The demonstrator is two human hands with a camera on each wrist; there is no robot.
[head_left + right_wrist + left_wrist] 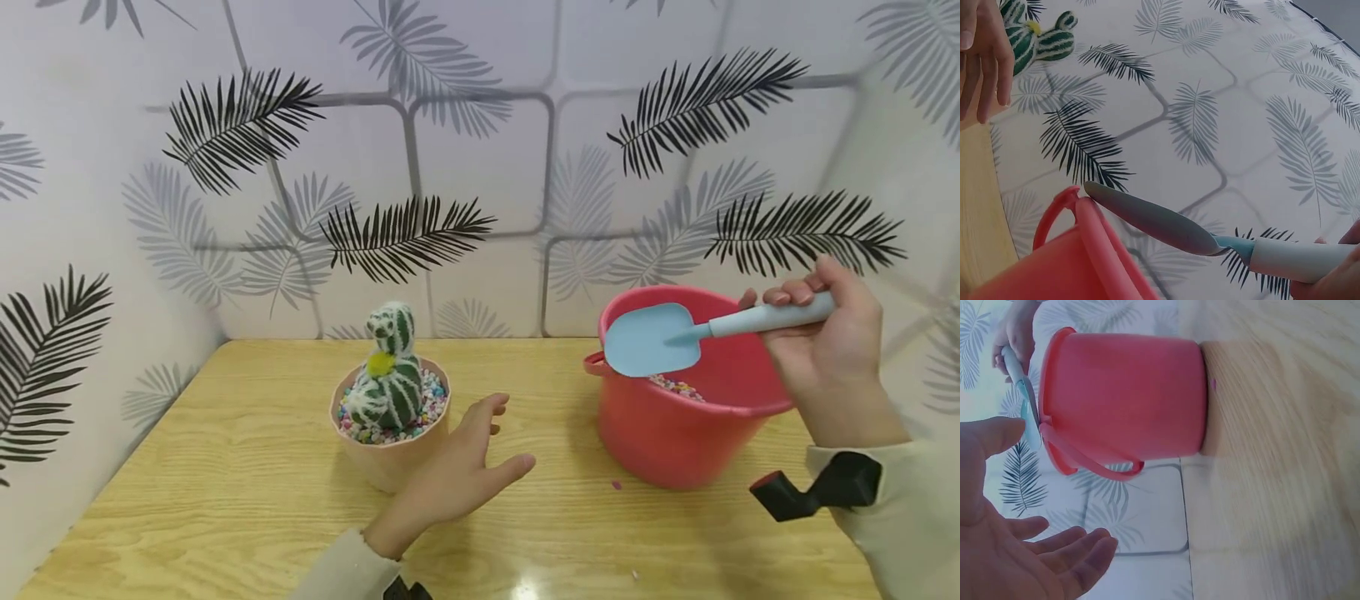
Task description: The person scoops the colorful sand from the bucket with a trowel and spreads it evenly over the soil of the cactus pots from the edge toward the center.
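Note:
My right hand (pixel 832 350) grips the pale handle of a light blue toy shovel (pixel 652 340). Its blade lies over the near left rim of a red bucket (pixel 667 442), and in the right wrist view the blade's tip is close by the bucket's handle mount. Small multicoloured pebbles (pixel 678 387) show inside the bucket; the shovel hides part of them. My left hand (pixel 457 479) is held with fingers spread and nothing in it, in front of a pale peach pot (pixel 386 462). A knitted green and white cactus (pixel 390 375) with a yellow flower stands in that pot among coloured pebbles.
Both pots stand on a light wooden table (pixel 247 467) against a wall (pixel 480 167) with a leaf pattern. A small pink piece (pixel 617 485) and a pale bit (pixel 635 575) lie on the wood near the bucket. The bucket's red handle (pixel 1094 464) hangs on its left side.

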